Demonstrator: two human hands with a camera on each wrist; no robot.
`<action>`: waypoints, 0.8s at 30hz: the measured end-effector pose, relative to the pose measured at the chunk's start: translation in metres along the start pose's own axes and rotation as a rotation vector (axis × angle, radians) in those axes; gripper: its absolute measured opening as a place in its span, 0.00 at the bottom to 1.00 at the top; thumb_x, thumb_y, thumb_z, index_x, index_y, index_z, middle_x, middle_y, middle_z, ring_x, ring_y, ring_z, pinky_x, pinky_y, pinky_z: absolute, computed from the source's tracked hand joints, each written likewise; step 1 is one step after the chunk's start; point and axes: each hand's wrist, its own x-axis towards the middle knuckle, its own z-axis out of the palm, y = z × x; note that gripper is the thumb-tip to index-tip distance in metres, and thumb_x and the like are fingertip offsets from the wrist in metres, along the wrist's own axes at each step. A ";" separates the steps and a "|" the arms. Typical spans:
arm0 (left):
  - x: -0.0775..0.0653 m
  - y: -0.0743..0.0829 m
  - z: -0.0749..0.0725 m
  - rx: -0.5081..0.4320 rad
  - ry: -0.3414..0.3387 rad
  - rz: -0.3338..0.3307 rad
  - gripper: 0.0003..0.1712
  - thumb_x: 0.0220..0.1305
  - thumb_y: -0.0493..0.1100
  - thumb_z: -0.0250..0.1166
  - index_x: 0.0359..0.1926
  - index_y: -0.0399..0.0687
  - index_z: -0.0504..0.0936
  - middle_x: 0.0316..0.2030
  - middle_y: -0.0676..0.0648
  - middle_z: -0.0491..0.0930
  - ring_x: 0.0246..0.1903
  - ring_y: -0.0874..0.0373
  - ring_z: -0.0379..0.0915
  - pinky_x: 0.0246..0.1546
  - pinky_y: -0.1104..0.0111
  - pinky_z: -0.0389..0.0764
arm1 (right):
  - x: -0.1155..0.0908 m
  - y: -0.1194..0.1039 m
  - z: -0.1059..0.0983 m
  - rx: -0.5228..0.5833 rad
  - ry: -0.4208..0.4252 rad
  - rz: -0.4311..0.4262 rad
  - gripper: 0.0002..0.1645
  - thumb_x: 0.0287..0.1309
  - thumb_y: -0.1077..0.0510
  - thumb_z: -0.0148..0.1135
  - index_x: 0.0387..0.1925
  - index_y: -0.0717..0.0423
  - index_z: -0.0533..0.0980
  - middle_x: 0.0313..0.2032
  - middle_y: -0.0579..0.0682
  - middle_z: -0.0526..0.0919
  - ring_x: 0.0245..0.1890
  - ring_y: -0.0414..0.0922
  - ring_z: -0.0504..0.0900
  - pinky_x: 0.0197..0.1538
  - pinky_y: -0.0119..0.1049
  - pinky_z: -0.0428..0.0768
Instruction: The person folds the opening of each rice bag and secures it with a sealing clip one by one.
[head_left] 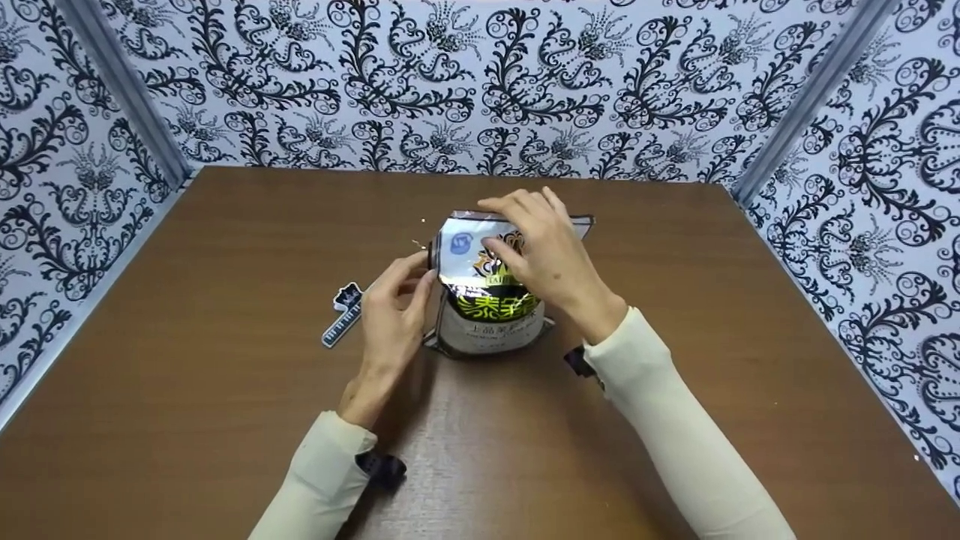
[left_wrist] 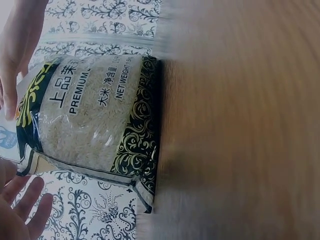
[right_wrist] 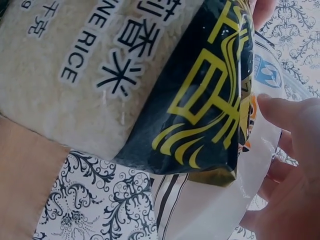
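A clear plastic bag of rice (head_left: 491,337) stands on the table, with a dark band, yellow-green lettering and a pale, flattened upper part. My left hand (head_left: 394,315) pinches the bag's left side edge near the top, thumb toward me. In the left wrist view, the other fingers of that hand spread out beside the bag. Over the top edge reaches my right hand (head_left: 551,255), its thumb on the front and its fingers behind, gripping the upper part. The right wrist view shows that thumb against the white plastic (right_wrist: 265,127).
A flat black-and-white piece with a piano-key pattern (head_left: 343,322) lies left of the bag, partly behind the left hand. Small white bits (head_left: 420,244) are scattered behind the bag. Patterned walls (head_left: 450,90) enclose the brown table (head_left: 247,300) at the back and sides.
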 end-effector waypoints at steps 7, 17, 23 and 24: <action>0.001 0.001 0.001 0.008 0.021 -0.038 0.11 0.69 0.36 0.69 0.51 0.41 0.88 0.42 0.41 0.90 0.38 0.47 0.88 0.42 0.70 0.88 | 0.005 -0.004 -0.001 0.035 0.013 -0.020 0.19 0.64 0.57 0.71 0.55 0.57 0.82 0.50 0.52 0.88 0.55 0.50 0.84 0.79 0.48 0.64; 0.004 0.001 0.004 0.016 0.087 -0.073 0.07 0.66 0.36 0.72 0.44 0.41 0.90 0.38 0.42 0.91 0.35 0.46 0.88 0.36 0.75 0.85 | 0.007 0.000 -0.001 0.082 0.049 -0.060 0.09 0.62 0.60 0.72 0.43 0.58 0.84 0.41 0.53 0.90 0.45 0.49 0.87 0.78 0.51 0.67; 0.006 0.001 0.005 0.005 0.110 -0.095 0.06 0.64 0.36 0.73 0.42 0.42 0.91 0.36 0.42 0.91 0.31 0.45 0.87 0.34 0.76 0.84 | 0.008 0.004 -0.004 0.101 0.068 -0.061 0.09 0.58 0.60 0.75 0.39 0.59 0.85 0.39 0.54 0.91 0.40 0.49 0.90 0.80 0.52 0.63; 0.006 0.001 0.005 0.004 0.111 -0.098 0.06 0.64 0.36 0.73 0.42 0.42 0.91 0.36 0.42 0.91 0.31 0.44 0.87 0.34 0.76 0.84 | 0.008 0.005 -0.004 0.105 0.070 -0.056 0.09 0.58 0.59 0.75 0.39 0.59 0.85 0.38 0.54 0.92 0.40 0.49 0.90 0.80 0.52 0.63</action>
